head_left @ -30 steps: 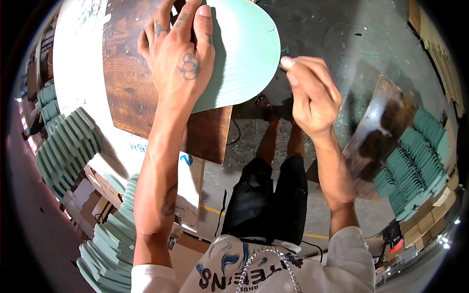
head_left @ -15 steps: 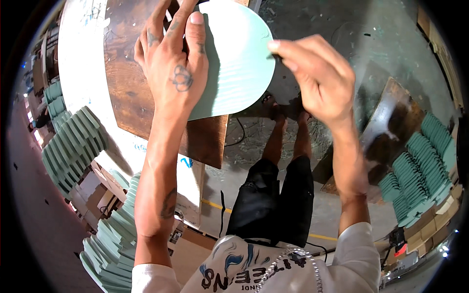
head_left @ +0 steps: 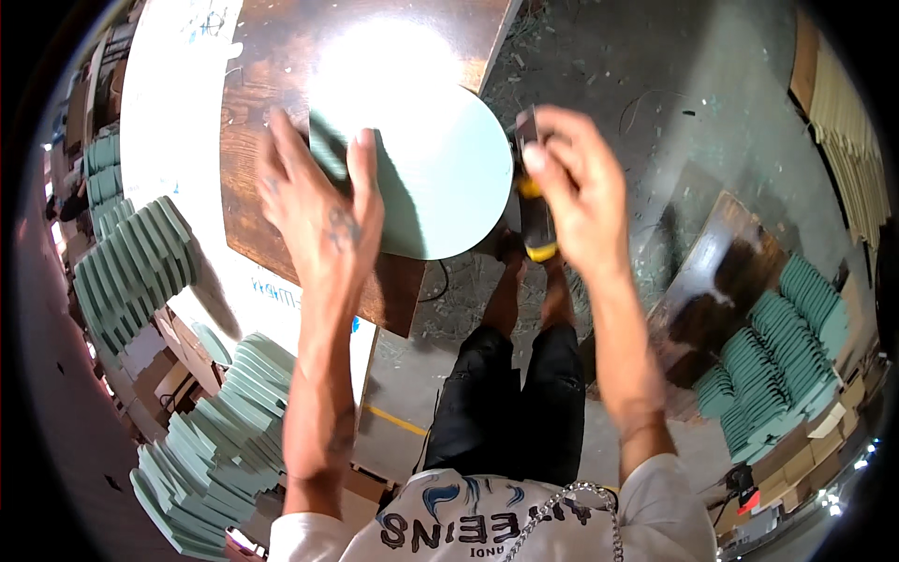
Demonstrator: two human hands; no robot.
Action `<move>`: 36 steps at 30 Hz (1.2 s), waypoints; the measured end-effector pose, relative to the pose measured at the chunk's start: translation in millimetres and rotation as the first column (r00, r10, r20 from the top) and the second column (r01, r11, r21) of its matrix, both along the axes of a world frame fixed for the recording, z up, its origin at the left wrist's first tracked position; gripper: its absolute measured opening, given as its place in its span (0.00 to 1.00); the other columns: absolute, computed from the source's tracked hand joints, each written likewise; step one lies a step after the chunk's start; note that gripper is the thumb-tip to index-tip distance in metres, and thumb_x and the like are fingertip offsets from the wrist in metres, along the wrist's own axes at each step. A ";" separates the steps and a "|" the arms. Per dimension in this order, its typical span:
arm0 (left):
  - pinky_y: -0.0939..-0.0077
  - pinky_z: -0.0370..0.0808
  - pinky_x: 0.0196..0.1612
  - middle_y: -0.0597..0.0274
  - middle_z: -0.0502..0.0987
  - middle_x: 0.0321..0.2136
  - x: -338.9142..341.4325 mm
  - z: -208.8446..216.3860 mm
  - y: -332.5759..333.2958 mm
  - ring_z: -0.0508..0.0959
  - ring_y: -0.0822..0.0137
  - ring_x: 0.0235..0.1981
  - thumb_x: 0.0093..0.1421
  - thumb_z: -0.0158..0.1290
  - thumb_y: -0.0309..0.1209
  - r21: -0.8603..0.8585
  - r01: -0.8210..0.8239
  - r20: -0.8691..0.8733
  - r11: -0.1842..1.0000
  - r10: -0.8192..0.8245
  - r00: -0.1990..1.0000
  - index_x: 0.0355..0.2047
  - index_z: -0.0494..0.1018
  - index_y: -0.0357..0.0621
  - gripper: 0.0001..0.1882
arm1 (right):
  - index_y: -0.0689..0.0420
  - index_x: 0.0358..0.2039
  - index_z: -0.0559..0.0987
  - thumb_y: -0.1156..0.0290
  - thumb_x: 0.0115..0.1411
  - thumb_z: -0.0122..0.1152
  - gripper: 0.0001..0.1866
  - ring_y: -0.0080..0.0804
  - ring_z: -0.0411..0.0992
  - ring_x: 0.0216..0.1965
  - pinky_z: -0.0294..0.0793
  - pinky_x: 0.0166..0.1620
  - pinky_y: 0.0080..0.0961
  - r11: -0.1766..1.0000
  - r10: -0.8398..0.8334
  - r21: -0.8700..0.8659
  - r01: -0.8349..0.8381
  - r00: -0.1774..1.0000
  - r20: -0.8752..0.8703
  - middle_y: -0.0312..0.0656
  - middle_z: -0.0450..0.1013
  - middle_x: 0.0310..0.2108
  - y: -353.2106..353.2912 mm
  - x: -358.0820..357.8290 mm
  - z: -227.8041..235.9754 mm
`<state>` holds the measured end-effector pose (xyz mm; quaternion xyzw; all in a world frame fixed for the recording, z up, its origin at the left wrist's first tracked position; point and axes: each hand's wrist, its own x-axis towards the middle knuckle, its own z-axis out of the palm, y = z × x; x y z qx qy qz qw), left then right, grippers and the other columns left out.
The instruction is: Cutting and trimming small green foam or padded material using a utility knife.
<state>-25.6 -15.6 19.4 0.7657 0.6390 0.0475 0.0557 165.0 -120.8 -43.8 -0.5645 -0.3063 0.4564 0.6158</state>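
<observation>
A pale green panel [head_left: 449,178] with a rounded right end lies on the dark brown wooden board [head_left: 267,178], its end reaching past the board's right edge. Over the panel's left side is my left hand [head_left: 328,206], fingers spread and slightly blurred; whether it touches the panel I cannot tell. Close to the rounded edge, my right hand [head_left: 585,187] is closed round a long black hand tool with yellow bands [head_left: 537,220]. Its dark upper end shows above my thumb; its exact kind is not clear. Strong glare washes out the panel's upper part.
Several stacks of green pieces [head_left: 131,267] stand at the left, with more [head_left: 215,440] lower down. At right, other green stacks [head_left: 787,347] sit beside a brown board [head_left: 702,244]. Pale slats [head_left: 847,131] line the far right. Scraps litter the floor [head_left: 637,56].
My right hand has left its pinch by the panel's edge, and the black and yellow tool now shows in it. The panel and my left hand appear lower in the picture; the view has shifted.
</observation>
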 end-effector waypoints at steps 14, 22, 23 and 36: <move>0.52 0.69 0.58 0.51 0.74 0.50 14.9 -4.3 27.6 0.72 0.52 0.53 0.67 0.56 0.45 0.136 0.652 0.241 0.746 -0.663 0.708 0.55 0.79 0.53 0.20 | 0.64 0.53 0.75 0.78 0.72 0.52 0.12 0.32 0.83 0.39 0.82 0.41 0.26 0.998 0.011 0.059 -0.010 1.000 -0.007 0.48 0.81 0.37 -82.1 -30.3 14.8; 0.53 0.74 0.52 0.54 0.74 0.47 20.6 -6.6 30.3 0.73 0.52 0.50 0.66 0.57 0.45 0.187 0.661 0.206 0.726 -0.687 0.697 0.54 0.80 0.57 0.18 | 0.56 0.50 0.83 0.80 0.65 0.61 0.13 0.28 0.78 0.28 0.75 0.31 0.24 0.911 -0.295 0.407 0.070 0.800 0.522 0.41 0.80 0.32 38.0 11.3 -3.0; 0.53 0.74 0.52 0.54 0.74 0.47 20.5 -7.5 30.4 0.73 0.52 0.50 0.66 0.57 0.45 0.184 0.665 0.205 0.724 -0.690 0.694 0.54 0.80 0.57 0.18 | 0.56 0.50 0.83 0.80 0.65 0.61 0.14 0.27 0.77 0.28 0.75 0.31 0.24 0.905 -0.319 0.412 0.107 0.811 0.490 0.40 0.80 0.32 40.7 9.3 -5.2; 0.55 0.73 0.50 0.55 0.74 0.47 20.3 -9.5 32.8 0.72 0.52 0.47 0.66 0.58 0.44 0.240 0.679 0.169 0.694 -0.719 0.674 0.54 0.79 0.59 0.18 | 0.55 0.50 0.84 0.87 0.58 0.60 0.20 0.30 0.77 0.32 0.78 0.34 0.25 0.904 -0.341 0.409 0.124 0.785 0.517 0.40 0.79 0.36 34.8 3.1 -9.7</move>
